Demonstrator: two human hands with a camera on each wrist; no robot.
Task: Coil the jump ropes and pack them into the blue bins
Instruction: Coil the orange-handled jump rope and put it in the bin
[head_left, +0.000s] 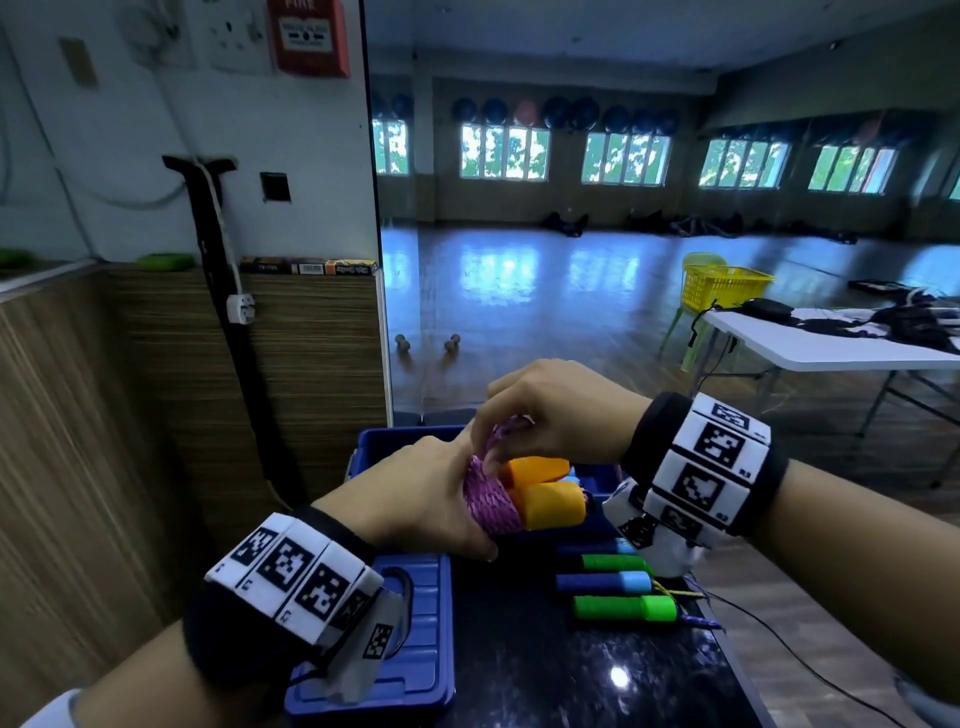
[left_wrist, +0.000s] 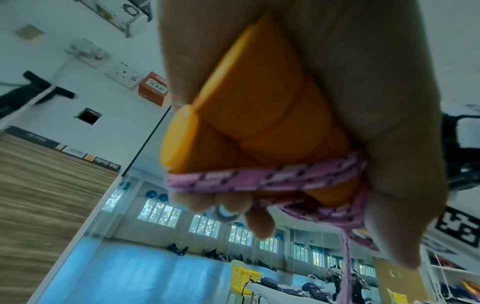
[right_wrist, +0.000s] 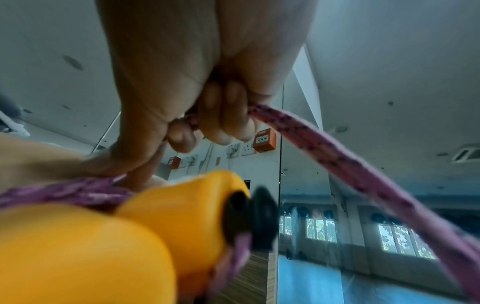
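Note:
My left hand (head_left: 441, 499) grips a jump rope bundle: two orange handles (head_left: 553, 501) with pink rope (head_left: 491, 501) wound around them. The left wrist view shows the orange handles (left_wrist: 249, 123) in my palm with the pink rope (left_wrist: 259, 181) crossing them. My right hand (head_left: 550, 410) sits just above and pinches the loose pink rope end (head_left: 506, 431). In the right wrist view its fingers (right_wrist: 223, 115) curl round the rope (right_wrist: 337, 162) above the handles (right_wrist: 182, 207). The open blue bin (head_left: 395, 441) lies under both hands.
A blue bin lid (head_left: 415, 623) lies on the dark counter (head_left: 571, 675) at the left. Green (head_left: 623, 608) and blue (head_left: 605, 582) jump rope handles lie side by side on the counter. A wood-panelled wall (head_left: 130, 415) stands left; a mirror (head_left: 623, 234) rises behind the bin.

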